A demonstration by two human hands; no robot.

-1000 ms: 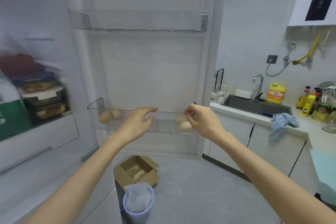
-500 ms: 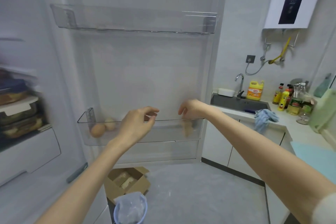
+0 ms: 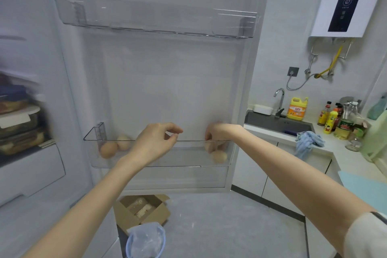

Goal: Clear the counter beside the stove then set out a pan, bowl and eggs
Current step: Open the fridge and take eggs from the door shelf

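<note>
The fridge door stands open, and its lower clear door shelf [image 3: 146,159] holds eggs. Two eggs [image 3: 109,150] lie at the shelf's left end, and another egg [image 3: 219,156] lies at the right end. My right hand [image 3: 217,133] reaches over the shelf's front wall at the right end. Its fingers curl down inside onto an egg just above the lying one, blurred through the plastic. My left hand [image 3: 156,141] hovers in front of the shelf's middle with loosely curled fingers and holds nothing. No pan or bowl is in view.
The upper door shelf [image 3: 155,16] has nothing in it. Food containers [image 3: 18,123] fill the fridge interior at left. On the floor sit a cardboard box [image 3: 142,209] and a lined bin [image 3: 145,241]. At right are the sink [image 3: 278,124], detergent bottle [image 3: 296,109], sauce bottles and a blue cloth [image 3: 307,141].
My right hand has moved right and dipped its fingers into the shelf's right end. My left hand has stayed in front of the shelf. The view has shifted left and upward.
</note>
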